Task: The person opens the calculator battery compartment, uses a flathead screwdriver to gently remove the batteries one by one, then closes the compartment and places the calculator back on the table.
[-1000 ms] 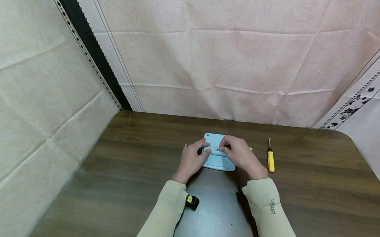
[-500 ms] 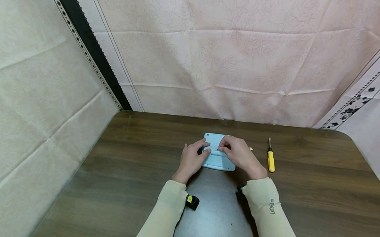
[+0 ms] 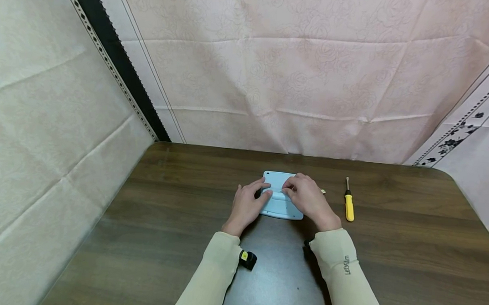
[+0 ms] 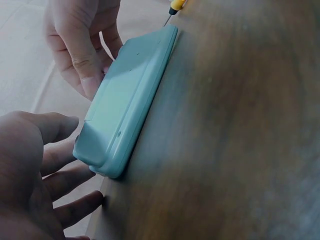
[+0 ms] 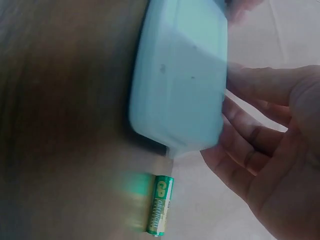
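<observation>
A flat light-blue plastic device (image 3: 280, 210), shaped like a calculator, lies with its screw-holed back upward; its other face is hidden. On its left edge, my left hand (image 3: 246, 206) rests thumb and forefinger; the left wrist view shows that hand's (image 4: 30, 165) fingers fairly straight. My right hand (image 3: 308, 198) brings thumb and forefinger together over the middle of the device's back. Anything between those fingertips is hidden. In the right wrist view, the right hand (image 5: 280, 135) touches the device's (image 5: 180, 80) edge, near a green GP battery (image 5: 160, 205).
A yellow-handled screwdriver (image 3: 349, 206) lies to the right of the right hand, tip pointing away. Part of the battery (image 3: 323, 191) shows just beyond the right hand. The brown wooden table (image 3: 176, 213) ends at a draped pale cloth (image 3: 292, 91).
My right hand and forearm have shifted slightly, with the wrist a little further left. The left hand, the device and the screwdriver look almost unmoved.
</observation>
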{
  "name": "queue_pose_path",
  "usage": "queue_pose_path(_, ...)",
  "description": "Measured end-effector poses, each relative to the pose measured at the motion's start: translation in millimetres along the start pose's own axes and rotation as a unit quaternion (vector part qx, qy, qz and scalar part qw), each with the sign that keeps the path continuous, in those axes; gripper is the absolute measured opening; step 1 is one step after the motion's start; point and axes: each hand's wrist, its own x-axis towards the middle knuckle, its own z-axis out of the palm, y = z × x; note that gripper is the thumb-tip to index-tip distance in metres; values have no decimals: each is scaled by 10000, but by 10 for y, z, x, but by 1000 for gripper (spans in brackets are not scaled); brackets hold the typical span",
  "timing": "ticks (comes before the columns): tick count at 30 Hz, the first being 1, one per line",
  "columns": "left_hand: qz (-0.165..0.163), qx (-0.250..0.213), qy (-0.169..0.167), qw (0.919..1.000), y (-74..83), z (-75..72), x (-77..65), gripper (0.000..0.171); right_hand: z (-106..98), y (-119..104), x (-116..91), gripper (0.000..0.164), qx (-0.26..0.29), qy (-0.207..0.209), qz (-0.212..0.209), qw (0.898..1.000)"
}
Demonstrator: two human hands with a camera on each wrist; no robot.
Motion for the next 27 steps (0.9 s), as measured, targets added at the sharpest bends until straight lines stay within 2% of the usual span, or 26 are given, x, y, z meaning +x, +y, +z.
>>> queue_pose_path(12, -82, 153, -46, 9998, -3, 8, 12, 38, 49, 46, 7, 9, 197, 165, 494, 9984)
queue_pose_path(27, -133, 150, -5, 9998, -8, 14, 13, 37, 67, 50, 20, 8, 355, 151, 728, 9966)
